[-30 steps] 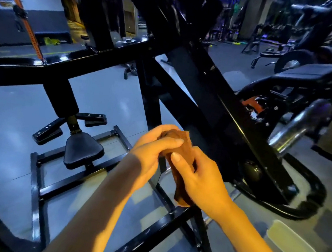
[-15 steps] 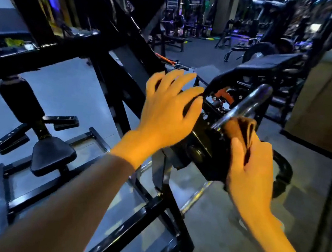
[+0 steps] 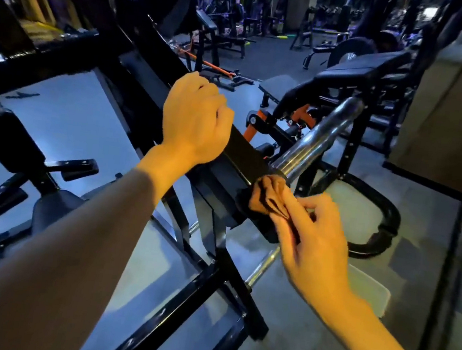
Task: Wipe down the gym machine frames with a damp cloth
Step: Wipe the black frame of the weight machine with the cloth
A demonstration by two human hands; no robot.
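A black gym machine frame (image 3: pixel 240 155) runs diagonally from upper left down to the centre, ending at a chrome sleeve bar (image 3: pixel 314 141). My left hand (image 3: pixel 196 119) grips the top of the sloping black arm, fingers curled over its far edge. My right hand (image 3: pixel 312 236) pinches a crumpled brown cloth (image 3: pixel 270 196) and presses it against the frame just below the base of the chrome bar. The frame's lower rails (image 3: pixel 180 310) cross the floor beneath my arms.
A small black seat (image 3: pixel 53 209) with foot pegs sits low on the left. A padded bench (image 3: pixel 359 71) and more machines stand behind. A tan wall or pillar (image 3: pixel 455 114) rises at right. A pale mat (image 3: pixel 366 288) lies on the grey floor.
A second ago both hands held the cloth together. My left hand then rose open and now grips the sloping arm; my right hand carried the cloth to the base of the chrome bar.
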